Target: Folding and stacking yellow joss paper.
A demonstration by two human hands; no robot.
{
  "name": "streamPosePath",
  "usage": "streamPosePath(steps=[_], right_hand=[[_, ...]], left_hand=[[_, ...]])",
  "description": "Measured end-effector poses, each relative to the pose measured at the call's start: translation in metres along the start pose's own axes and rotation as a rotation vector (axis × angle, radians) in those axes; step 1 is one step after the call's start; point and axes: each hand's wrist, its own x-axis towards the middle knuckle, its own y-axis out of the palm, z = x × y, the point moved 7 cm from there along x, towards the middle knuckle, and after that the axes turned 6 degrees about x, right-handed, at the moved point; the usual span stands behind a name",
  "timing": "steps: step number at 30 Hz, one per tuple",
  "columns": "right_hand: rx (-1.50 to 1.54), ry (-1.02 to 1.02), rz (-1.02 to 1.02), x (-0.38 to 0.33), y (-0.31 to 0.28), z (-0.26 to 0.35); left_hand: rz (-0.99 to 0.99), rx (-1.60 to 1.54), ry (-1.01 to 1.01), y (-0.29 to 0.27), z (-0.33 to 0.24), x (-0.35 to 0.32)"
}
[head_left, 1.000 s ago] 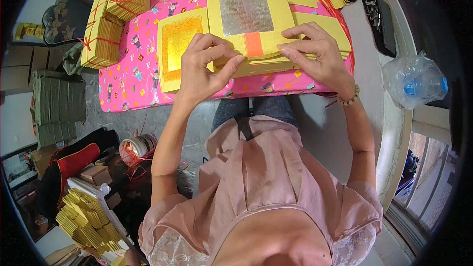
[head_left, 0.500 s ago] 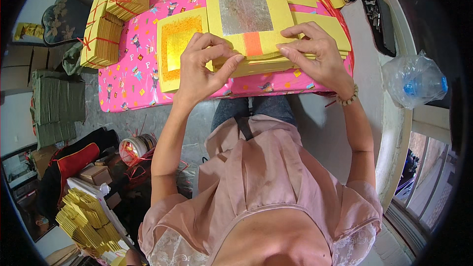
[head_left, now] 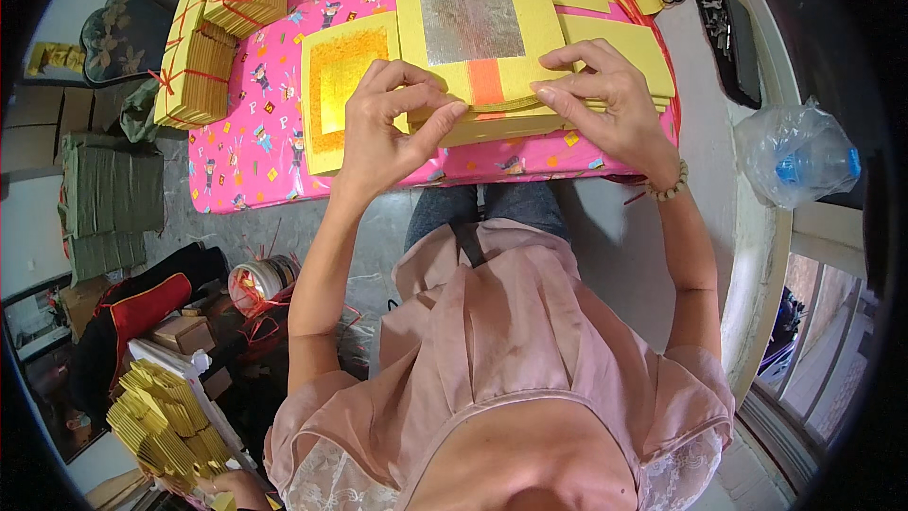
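Straight ahead of the body, at the near edge of a pink patterned tablecloth: stacked yellow paper sheets, with a silver square and an orange band on the topmost. Almost unchanged from half a second ago, in the same place and under the same pinch.

On the left hand, thumb and forefinger brought nearly together at the near edge, just left of the band, with hold of the upper sheets; other fingers curled in. On the right hand, thumb at that edge and fingers reaching over the top, closed on the same sheets right of the band.

Forearms up from below, elbows wide, wrists turned inward; a beaded bracelet at the right wrist.

Farther left, a gold-faced sheet, then red-tied bundles. At lower left, beside folded yellow papers, another person's hand, showing more than before.
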Motion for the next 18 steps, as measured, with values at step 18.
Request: streamPosePath(steps=[18], right_hand=[[-0.302,-0.262,-0.023,0.014,-0.005,0.016]], left_hand=[[0.074,0.077,0.054,-0.008,-0.007,0.017]])
